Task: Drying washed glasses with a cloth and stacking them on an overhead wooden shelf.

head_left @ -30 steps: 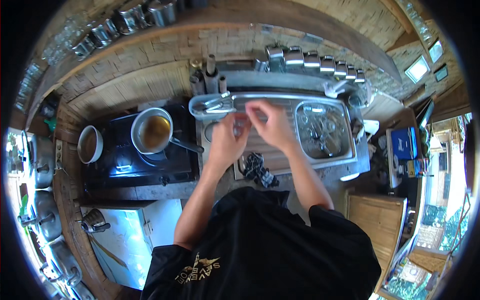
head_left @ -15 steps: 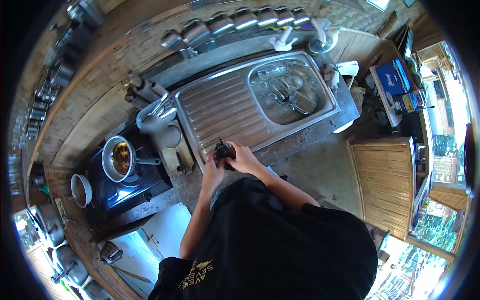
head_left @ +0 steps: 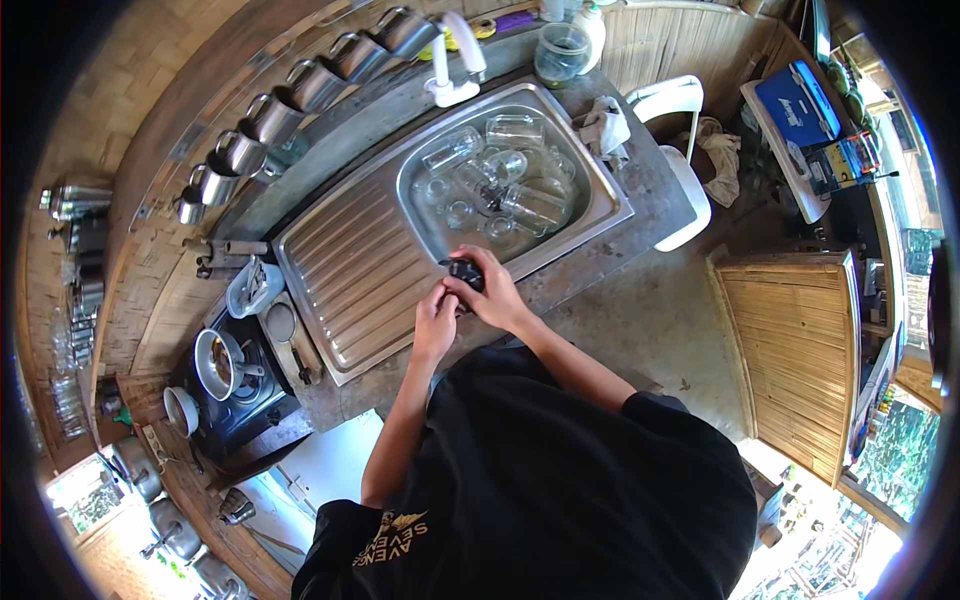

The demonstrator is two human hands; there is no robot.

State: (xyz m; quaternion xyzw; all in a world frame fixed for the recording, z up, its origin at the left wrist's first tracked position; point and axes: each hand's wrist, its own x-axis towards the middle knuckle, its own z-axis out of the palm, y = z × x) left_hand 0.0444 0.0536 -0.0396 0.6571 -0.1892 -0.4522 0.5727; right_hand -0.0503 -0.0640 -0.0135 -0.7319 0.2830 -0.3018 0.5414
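Note:
Both my hands meet in front of the steel sink, over the near edge where the ridged drainboard (head_left: 345,262) joins the basin. Between them is a small, dark, rounded object (head_left: 465,269); its kind is not clear. My right hand (head_left: 498,298) curls around it from the right and far side. The fingers of my left hand (head_left: 435,320) are pinched together at its lower left end. Just beyond, several clear glass jars or tumblers (head_left: 535,208) lie jumbled in the sink basin (head_left: 414,205).
A white tap (head_left: 455,75) rises behind the basin, near a glass jar (head_left: 562,55). Metal mugs (head_left: 272,120) line the back ledge. A grey cloth (head_left: 605,128) lies right of the sink. At left are a utensil tub (head_left: 252,290) and a pan (head_left: 219,362) on a black stove.
My view has turned toward the right. Both hands, still closed on the dark object, have gone from the drainboard's near left corner to the basin's near edge.

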